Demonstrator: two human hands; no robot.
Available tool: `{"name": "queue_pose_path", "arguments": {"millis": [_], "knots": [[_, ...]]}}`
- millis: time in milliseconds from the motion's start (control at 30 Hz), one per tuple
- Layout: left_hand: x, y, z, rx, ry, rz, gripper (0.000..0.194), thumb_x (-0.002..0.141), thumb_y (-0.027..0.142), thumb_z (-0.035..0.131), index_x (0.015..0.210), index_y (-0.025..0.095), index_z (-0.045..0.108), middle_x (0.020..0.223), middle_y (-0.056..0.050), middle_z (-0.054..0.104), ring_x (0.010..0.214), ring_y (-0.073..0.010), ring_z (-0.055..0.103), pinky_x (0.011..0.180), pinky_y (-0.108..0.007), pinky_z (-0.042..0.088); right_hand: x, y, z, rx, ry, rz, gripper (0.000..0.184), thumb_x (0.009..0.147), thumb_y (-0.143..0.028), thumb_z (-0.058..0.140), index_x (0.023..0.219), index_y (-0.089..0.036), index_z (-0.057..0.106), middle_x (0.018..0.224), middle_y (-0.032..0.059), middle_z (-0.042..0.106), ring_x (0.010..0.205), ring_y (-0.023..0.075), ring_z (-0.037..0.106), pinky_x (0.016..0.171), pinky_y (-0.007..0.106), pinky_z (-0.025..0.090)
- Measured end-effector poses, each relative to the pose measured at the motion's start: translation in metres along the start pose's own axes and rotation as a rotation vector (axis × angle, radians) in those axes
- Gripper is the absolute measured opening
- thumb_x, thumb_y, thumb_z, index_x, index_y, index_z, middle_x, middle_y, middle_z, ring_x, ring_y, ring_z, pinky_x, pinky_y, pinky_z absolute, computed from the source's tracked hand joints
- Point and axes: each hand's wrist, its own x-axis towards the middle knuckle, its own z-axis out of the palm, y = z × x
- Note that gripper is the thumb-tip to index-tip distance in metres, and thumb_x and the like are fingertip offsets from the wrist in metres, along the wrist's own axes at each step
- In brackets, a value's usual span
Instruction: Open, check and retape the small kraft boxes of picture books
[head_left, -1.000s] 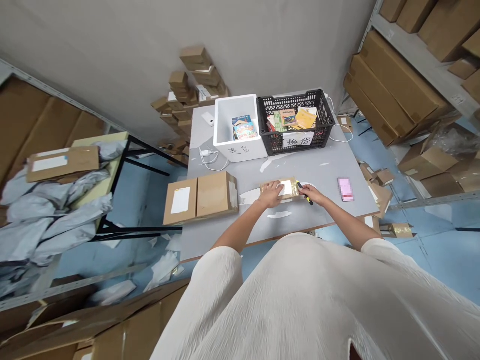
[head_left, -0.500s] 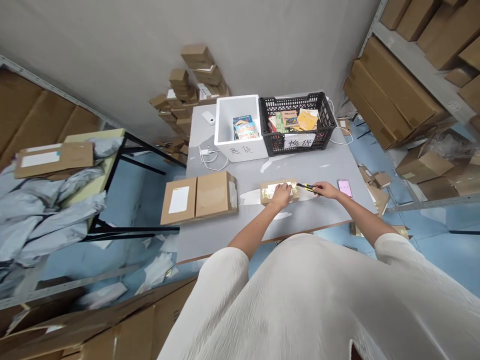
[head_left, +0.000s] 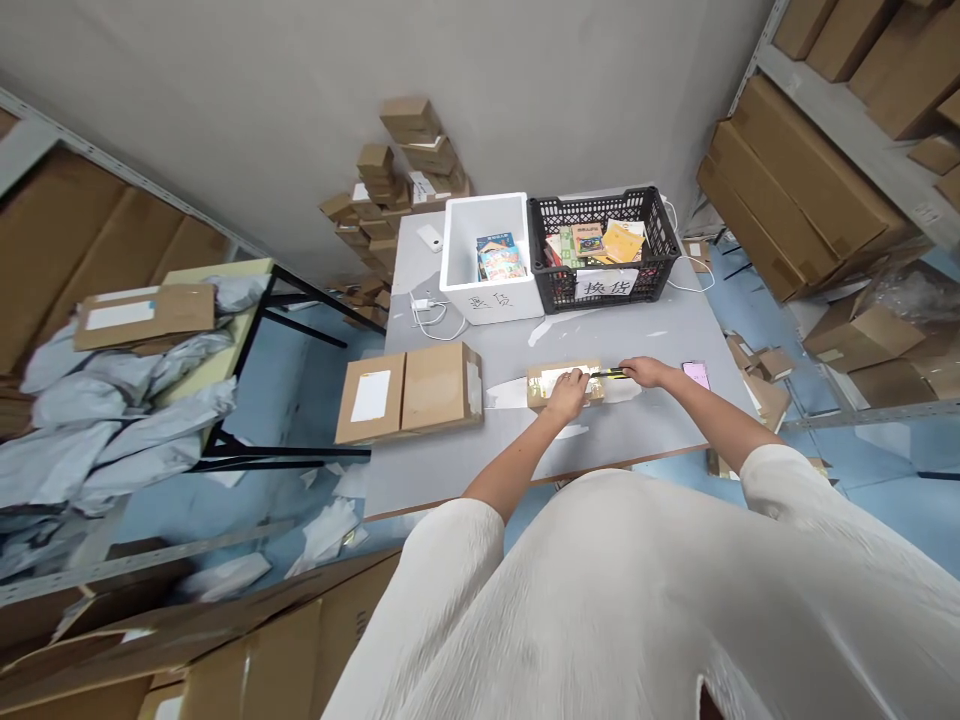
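Note:
A small cardboard box [head_left: 538,388] with a white label and shiny tape lies on the grey table. My left hand [head_left: 568,392] is on top of it, fingers bent and holding it down. In my right hand [head_left: 643,372] is a black and yellow utility knife [head_left: 611,373], closed in the fingers. The knife points left and its front end lies over the box, close to my left fingertips. Whether the blade cuts into the tape is too small to tell.
Two larger cardboard boxes [head_left: 442,385] stand left on the table [head_left: 420,470]. Behind are a white foam box [head_left: 491,302] and a black crate [head_left: 600,285] holding books. A phone [head_left: 695,374] lies to the right. Grey bags [head_left: 112,440] fill the left side table.
My right hand has moved left, bringing the knife from the box's right end to over its top. My left hand stays on the box. The view has shifted slightly.

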Motion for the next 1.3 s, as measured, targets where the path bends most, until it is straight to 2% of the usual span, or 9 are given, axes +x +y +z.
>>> {"name": "queue_pose_path", "arguments": {"millis": [167,367,500,633,800,1000,1100,1200,1300], "knots": [[0.000,0.000,-0.003,0.000,-0.020,-0.017,0.056,0.094,0.024,0.076,0.145,0.024,0.054,0.143,-0.014,0.057,0.128,-0.0337,0.065,0.114,-0.048,0.048,-0.027,0.011,0.005,0.269,-0.120,0.095,0.030,0.093,-0.054,0.073,0.094,-0.025,0.081,0.077,0.0028,0.075,0.072,0.0218,0.063,0.072,0.032,0.050],[0.000,0.001,-0.008,-0.015,-0.034,-0.021,0.057,0.096,0.024,0.071,0.149,0.024,0.052,0.145,-0.014,0.056,0.129,-0.0333,0.065,0.115,-0.047,0.048,-0.061,0.019,0.011,0.418,-0.167,0.181,0.029,0.088,-0.053,0.075,0.091,-0.025,0.079,0.074,-0.0003,0.072,0.064,0.0178,0.059,0.061,0.028,0.046],[-0.005,0.000,-0.012,-0.069,0.039,-0.026,0.058,0.106,0.030,0.056,0.162,0.023,0.044,0.150,-0.017,0.055,0.127,-0.0334,0.067,0.114,-0.048,0.049,-0.072,0.021,0.016,0.537,-0.064,0.231,0.032,0.092,-0.054,0.072,0.091,-0.022,0.073,0.080,0.0019,0.077,0.066,0.0173,0.063,0.058,0.025,0.047],[-0.001,-0.002,-0.017,-0.116,0.114,-0.094,0.066,0.108,0.022,0.043,0.173,0.023,0.031,0.162,-0.019,0.050,0.128,-0.0332,0.068,0.110,-0.046,0.051,-0.076,0.010,0.018,0.639,0.040,0.233,0.033,0.095,-0.055,0.070,0.103,-0.023,0.071,0.088,0.0038,0.082,0.067,0.0179,0.065,0.061,0.027,0.051],[0.009,-0.007,-0.021,-0.064,0.138,-0.167,0.075,0.103,0.022,0.055,0.174,0.025,0.031,0.166,-0.019,0.051,0.147,-0.0366,0.055,0.120,-0.050,0.043,-0.077,-0.012,0.019,0.449,0.160,0.098,0.038,0.104,-0.053,0.059,0.122,-0.024,0.076,0.091,0.0025,0.080,0.079,0.0212,0.070,0.076,0.030,0.055],[0.011,-0.011,-0.016,-0.073,0.102,-0.159,0.068,0.102,0.024,0.058,0.168,0.028,0.041,0.161,-0.016,0.057,0.150,-0.0349,0.050,0.123,-0.052,0.039,-0.078,-0.025,0.024,0.050,0.154,-0.011,0.042,0.107,-0.037,0.059,0.145,-0.030,0.075,0.126,0.0091,0.078,0.114,0.0280,0.072,0.103,0.035,0.051],[0.016,-0.009,-0.015,-0.060,0.090,-0.187,0.063,0.102,0.023,0.058,0.163,0.028,0.047,0.158,-0.016,0.058,0.148,-0.0352,0.050,0.121,-0.052,0.039,-0.077,-0.026,0.025,-0.090,0.139,0.005,0.046,0.106,-0.034,0.061,0.151,-0.030,0.072,0.128,0.0112,0.075,0.115,0.0286,0.072,0.104,0.035,0.049],[0.021,-0.007,-0.016,-0.044,0.062,-0.221,0.067,0.100,0.021,0.059,0.165,0.026,0.044,0.156,-0.018,0.059,0.147,-0.0370,0.051,0.118,-0.053,0.040,-0.075,-0.026,0.027,-0.123,0.130,0.019,0.046,0.108,-0.034,0.061,0.153,-0.032,0.071,0.127,0.0112,0.075,0.113,0.0283,0.072,0.103,0.035,0.049],[0.018,-0.006,-0.016,-0.032,0.088,-0.184,0.066,0.104,0.021,0.050,0.169,0.024,0.039,0.155,-0.019,0.060,0.148,-0.0362,0.051,0.119,-0.053,0.039,-0.074,-0.026,0.030,-0.138,0.136,0.040,0.047,0.109,-0.036,0.060,0.155,-0.032,0.069,0.128,0.0112,0.074,0.111,0.0278,0.072,0.103,0.034,0.049]]}}
